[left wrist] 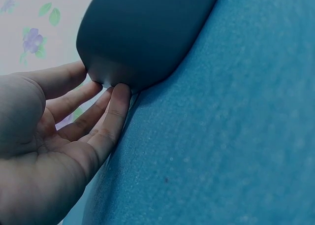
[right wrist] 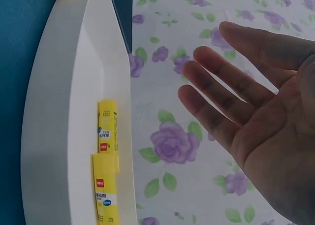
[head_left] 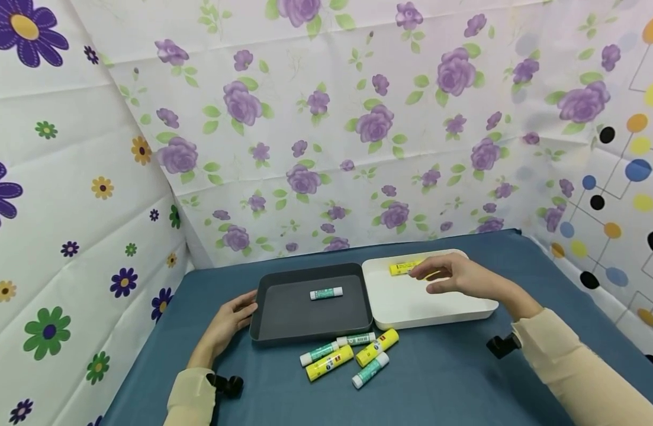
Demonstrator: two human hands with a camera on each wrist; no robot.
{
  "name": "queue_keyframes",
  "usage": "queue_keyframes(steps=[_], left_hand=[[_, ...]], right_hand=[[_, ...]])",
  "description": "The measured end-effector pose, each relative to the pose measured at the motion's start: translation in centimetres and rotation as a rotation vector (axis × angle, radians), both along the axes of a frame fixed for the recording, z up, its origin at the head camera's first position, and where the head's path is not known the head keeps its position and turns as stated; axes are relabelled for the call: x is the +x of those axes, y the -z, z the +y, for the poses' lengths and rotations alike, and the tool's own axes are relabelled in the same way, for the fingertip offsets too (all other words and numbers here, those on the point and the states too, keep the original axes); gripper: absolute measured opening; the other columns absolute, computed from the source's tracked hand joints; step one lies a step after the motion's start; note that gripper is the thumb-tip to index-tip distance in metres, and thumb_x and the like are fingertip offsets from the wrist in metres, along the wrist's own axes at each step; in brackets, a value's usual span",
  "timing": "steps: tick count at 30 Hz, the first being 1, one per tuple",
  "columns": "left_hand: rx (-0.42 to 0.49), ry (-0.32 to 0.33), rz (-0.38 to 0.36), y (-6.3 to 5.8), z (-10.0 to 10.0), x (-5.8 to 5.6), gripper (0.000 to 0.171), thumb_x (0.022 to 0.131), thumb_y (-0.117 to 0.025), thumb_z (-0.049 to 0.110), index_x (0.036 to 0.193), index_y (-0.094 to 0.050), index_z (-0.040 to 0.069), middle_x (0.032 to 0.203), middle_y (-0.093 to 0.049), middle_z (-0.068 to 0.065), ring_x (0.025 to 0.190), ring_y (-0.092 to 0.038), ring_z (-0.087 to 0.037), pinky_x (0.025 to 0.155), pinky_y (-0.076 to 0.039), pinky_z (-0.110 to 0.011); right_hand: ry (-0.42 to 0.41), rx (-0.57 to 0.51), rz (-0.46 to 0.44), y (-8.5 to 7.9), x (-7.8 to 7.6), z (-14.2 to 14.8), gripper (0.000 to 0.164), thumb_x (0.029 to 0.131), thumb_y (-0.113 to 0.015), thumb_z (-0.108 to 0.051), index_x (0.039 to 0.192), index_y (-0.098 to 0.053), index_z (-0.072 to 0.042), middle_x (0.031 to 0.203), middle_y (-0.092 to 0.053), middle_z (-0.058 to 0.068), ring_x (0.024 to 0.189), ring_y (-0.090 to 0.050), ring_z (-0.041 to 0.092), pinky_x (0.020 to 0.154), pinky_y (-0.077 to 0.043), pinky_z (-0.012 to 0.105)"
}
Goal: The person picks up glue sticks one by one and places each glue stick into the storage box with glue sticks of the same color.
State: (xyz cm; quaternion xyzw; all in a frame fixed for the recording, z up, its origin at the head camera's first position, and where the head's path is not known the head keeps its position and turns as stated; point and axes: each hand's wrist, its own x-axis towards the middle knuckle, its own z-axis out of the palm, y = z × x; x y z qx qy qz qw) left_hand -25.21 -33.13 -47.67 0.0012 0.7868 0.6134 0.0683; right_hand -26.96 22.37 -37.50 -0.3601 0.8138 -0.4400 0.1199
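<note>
My left hand (head_left: 231,319) touches the left wall of the dark grey tray (head_left: 310,328) with its fingertips; the left wrist view shows the fingers (left wrist: 115,112) against the tray's outer corner. One green-and-white glue stick (head_left: 326,293) lies in that tray. My right hand (head_left: 459,275) hovers above the white tray (head_left: 411,316), fingers extended and nothing held. Two yellow glue sticks (right wrist: 108,126) lie end to end along the white tray's far side in the right wrist view. From the head, the right hand partly hides them.
In front of the trays lie several loose glue sticks, some yellow (head_left: 330,362), some green-and-white (head_left: 370,370). The trays stand side by side on a blue cloth (head_left: 283,396). A flowered curtain (head_left: 326,136) rises behind, with patterned sheets at both sides.
</note>
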Motion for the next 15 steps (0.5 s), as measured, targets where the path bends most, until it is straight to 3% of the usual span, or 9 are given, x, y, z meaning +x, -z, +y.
queue_keyframes(steps=[7,11,15], left_hand=[[-0.005,-0.001,0.002,0.1,0.0,-0.1,0.056,0.11,-0.057,0.02,0.161,-0.039,0.008,0.149,-0.047,-0.022,0.14,-0.047,-0.036,0.116,-0.044,-0.051],[0.002,-0.01,-0.001,0.1,0.0,-0.3,0.055,0.11,-0.057,0.02,0.161,-0.04,0.008,0.149,-0.047,-0.021,0.14,-0.047,-0.035,0.116,-0.043,-0.051],[-0.002,-0.013,-0.003,0.1,0.0,-0.3,0.055,0.11,-0.056,0.019,0.161,-0.039,0.008,0.149,-0.047,-0.022,0.14,-0.047,-0.035,0.116,-0.043,-0.051]], right_hand=[[0.002,0.013,0.025,0.5,0.8,-0.7,0.039,0.101,-0.072,-0.022,0.138,-0.067,-0.014,0.135,-0.065,0.01,0.124,-0.063,0.032,0.105,-0.055,0.042],[-0.019,0.003,0.012,1.0,1.4,-1.2,0.039,0.1,-0.072,-0.021,0.138,-0.067,-0.012,0.136,-0.066,0.01,0.125,-0.063,0.031,0.107,-0.054,0.041],[-0.045,-0.013,-0.006,1.4,2.3,-2.0,0.037,0.101,-0.072,-0.02,0.137,-0.068,-0.015,0.135,-0.066,0.007,0.123,-0.064,0.018,0.105,-0.054,0.034]])
